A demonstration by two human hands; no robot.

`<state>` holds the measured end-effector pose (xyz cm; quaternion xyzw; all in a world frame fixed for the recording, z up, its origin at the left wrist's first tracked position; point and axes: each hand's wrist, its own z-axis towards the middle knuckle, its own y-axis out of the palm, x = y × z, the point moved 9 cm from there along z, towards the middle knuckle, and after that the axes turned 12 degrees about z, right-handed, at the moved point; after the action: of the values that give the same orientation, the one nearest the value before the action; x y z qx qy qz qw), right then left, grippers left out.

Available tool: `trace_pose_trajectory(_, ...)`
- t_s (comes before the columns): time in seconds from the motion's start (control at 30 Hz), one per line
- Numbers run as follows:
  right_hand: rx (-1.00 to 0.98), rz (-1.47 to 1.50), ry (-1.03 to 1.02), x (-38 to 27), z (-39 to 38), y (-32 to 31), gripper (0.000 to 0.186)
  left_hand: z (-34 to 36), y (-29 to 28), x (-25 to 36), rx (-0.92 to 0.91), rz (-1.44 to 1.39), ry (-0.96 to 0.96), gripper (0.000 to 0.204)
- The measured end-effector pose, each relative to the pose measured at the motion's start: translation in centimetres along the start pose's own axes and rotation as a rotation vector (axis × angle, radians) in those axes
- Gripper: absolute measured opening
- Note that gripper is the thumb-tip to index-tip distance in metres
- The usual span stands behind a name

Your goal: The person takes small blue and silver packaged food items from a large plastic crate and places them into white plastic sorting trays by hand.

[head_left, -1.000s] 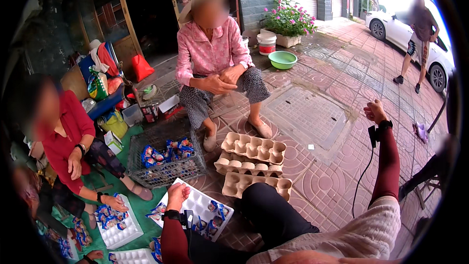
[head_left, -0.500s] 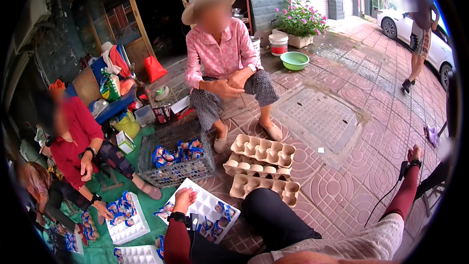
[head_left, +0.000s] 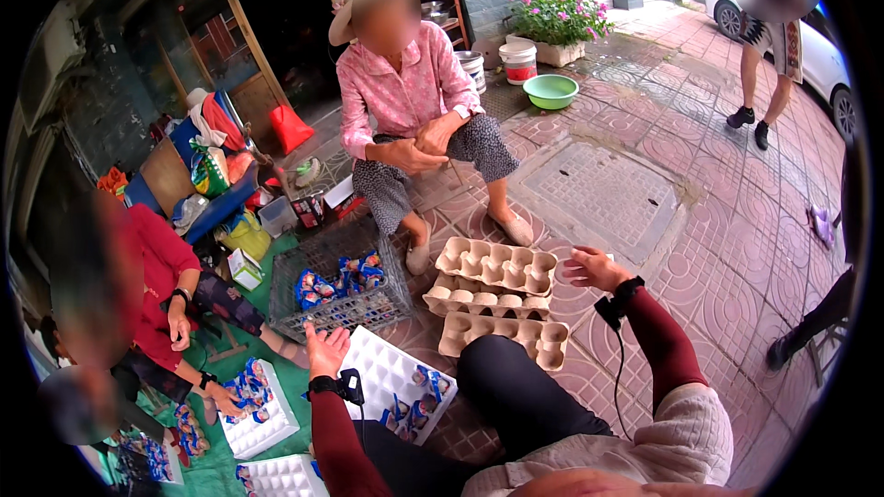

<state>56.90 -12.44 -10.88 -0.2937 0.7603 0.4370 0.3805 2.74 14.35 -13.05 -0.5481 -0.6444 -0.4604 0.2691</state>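
My left hand is open, palm up with fingers apart, holding nothing. It hovers at the left edge of a white foam tray with round hollows. Several small blue-wrapped packets sit in the tray's near and right parts. Fingers spread and also bare of any object, my right hand hangs just right of the brown molded-pulp cartons, apart from them. These cartons lie on the paving in front of my knee, the far ones overlapping.
A black plastic crate with blue-wrapped packets stands beyond my left hand. Facing me sits a person in a pink shirt. At left, a person in red reaches to another white tray on green cloth. A green basin stands farther back.
My right hand has swung in from the far right to beside the cartons. My left hand has shifted a little left and its fingers have spread. A passer-by at far right has turned.
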Motion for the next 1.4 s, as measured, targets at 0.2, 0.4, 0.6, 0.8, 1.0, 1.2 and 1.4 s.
trace_pose_trajectory(0.2, -0.257, 0.055, 0.144, 6.4, 4.7, 10.5, 0.062, -0.6, -4.1, 1.2, 0.111, 0.049, -0.019, 0.100)
trace_pose_trajectory(0.4, -0.291, -0.032, 0.209, 8.9, 3.8, 13.0, 0.059, -0.3, -11.5, 0.4, 0.232, 0.009, -0.057, 0.093)
trace_pose_trajectory(0.6, -0.335, -0.021, 0.247, 11.0, 4.2, 12.1, 0.059, -1.4, -14.4, 0.7, 0.344, 0.002, -0.065, 0.090)
trace_pose_trajectory(0.8, -0.333, -0.025, 0.246, 10.9, 4.3, 12.8, 0.059, -2.4, -16.1, 0.9, 0.332, -0.035, -0.073, 0.084)
trace_pose_trajectory(1.0, -0.338, 0.063, 0.214, 9.1, 3.2, 13.2, 0.056, -6.1, -16.5, 5.6, 0.359, -0.254, 0.130, 0.053)
trace_pose_trajectory(1.2, -0.235, 0.139, 0.159, 8.6, 1.7, 7.8, 0.054, -18.1, -16.7, 19.4, -0.033, -0.269, 0.838, 0.022)
trace_pose_trajectory(1.4, -0.113, 0.127, 0.195, 11.0, 0.8, 4.5, 0.048, -22.4, -12.1, 19.0, 0.155, -0.129, 0.836, 0.043)
